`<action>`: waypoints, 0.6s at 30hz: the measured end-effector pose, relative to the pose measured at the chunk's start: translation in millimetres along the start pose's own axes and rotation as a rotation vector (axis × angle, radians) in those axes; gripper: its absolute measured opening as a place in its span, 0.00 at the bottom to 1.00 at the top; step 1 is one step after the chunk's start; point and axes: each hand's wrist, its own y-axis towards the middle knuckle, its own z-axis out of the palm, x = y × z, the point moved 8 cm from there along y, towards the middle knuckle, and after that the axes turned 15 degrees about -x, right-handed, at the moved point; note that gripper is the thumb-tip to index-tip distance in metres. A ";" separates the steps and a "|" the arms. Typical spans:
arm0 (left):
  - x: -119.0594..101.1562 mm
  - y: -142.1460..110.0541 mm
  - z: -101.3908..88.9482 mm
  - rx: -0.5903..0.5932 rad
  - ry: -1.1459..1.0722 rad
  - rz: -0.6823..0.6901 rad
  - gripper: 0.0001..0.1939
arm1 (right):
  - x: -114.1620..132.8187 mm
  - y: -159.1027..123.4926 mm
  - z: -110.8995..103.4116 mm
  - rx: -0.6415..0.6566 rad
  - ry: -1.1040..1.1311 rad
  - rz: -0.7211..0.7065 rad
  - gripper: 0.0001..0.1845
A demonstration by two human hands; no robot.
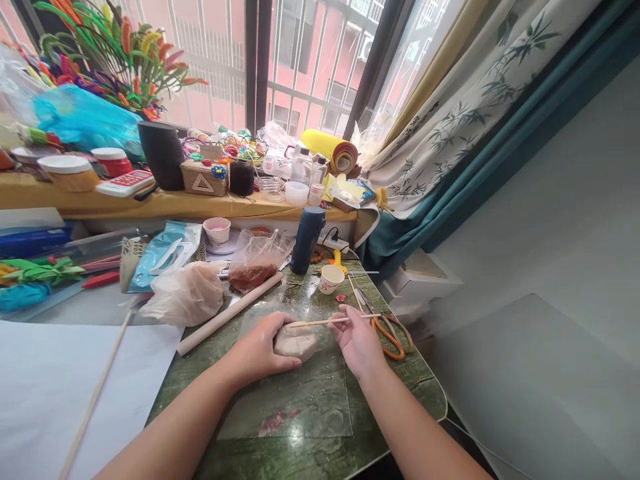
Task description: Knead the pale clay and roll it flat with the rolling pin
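A pale, rounded lump of clay (296,344) lies on a clear sheet (320,407) over the green table. My left hand (260,345) curves round its left side, thumb and fingers gripping it. Between the fingertips of my right hand (358,339) is a thin wooden modelling tool (316,323), held almost level. Its pale left end meets the upper surface of the clay; the darker end sticks out to the right past my fingers. A reddish smear marks the sheet nearer to me.
Beyond my hands stand a paper cup (331,279) and a dark blue bottle (307,240). Orange-handled scissors (393,339) lie right, near the table edge. Left are a rolling pin (230,315), a plastic bag (185,293) and white paper (60,387). Craft supplies crowd the windowsill (210,204).
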 end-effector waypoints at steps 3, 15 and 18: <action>-0.9 -1.3 1.1 0.013 -0.005 0.020 0.34 | -12.4 -5.6 3.9 0.035 0.008 0.074 0.14; 1.2 0.6 1.5 0.009 -0.017 -0.015 0.30 | -7.8 1.9 0.4 0.246 -0.101 0.245 0.18; 2.0 0.8 1.2 0.008 -0.012 -0.018 0.31 | -10.0 -1.1 -10.2 0.276 -0.130 0.302 0.16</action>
